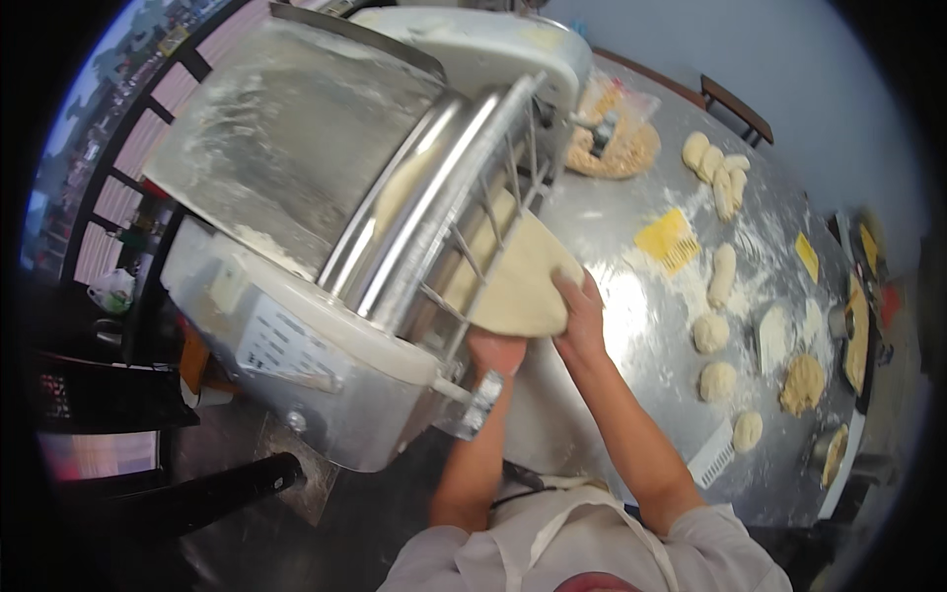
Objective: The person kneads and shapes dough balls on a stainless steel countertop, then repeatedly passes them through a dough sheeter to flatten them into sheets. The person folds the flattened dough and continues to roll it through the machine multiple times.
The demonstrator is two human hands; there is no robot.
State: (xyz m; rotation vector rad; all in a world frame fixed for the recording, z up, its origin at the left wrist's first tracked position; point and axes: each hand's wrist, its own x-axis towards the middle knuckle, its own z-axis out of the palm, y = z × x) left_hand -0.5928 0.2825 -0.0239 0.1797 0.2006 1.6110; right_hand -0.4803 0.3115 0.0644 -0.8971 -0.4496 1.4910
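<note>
A flat sheet of pale dough (529,277) hangs out of the front of a dough sheeter (296,348), below its metal bar guard (484,248). My right hand (581,307) grips the sheet's free edge, thumb on top and fingers out of sight beneath. Under the near edge of the sheet reaches my left hand (499,355); its fingers are hidden, so their grip cannot be made out. Between the steel rollers (425,214) more dough shows. The sloping metal feed plate (296,140) behind them is dusted with flour.
On the floured steel table (621,414) to the right lie a yellow scraper (668,240), several dough pieces (710,333), a white scraper (714,455) and a browner dough lump (803,385). A bag of crumbly filling (618,148) sits behind. A foil-wrapped lever end (481,407) juts near my left forearm.
</note>
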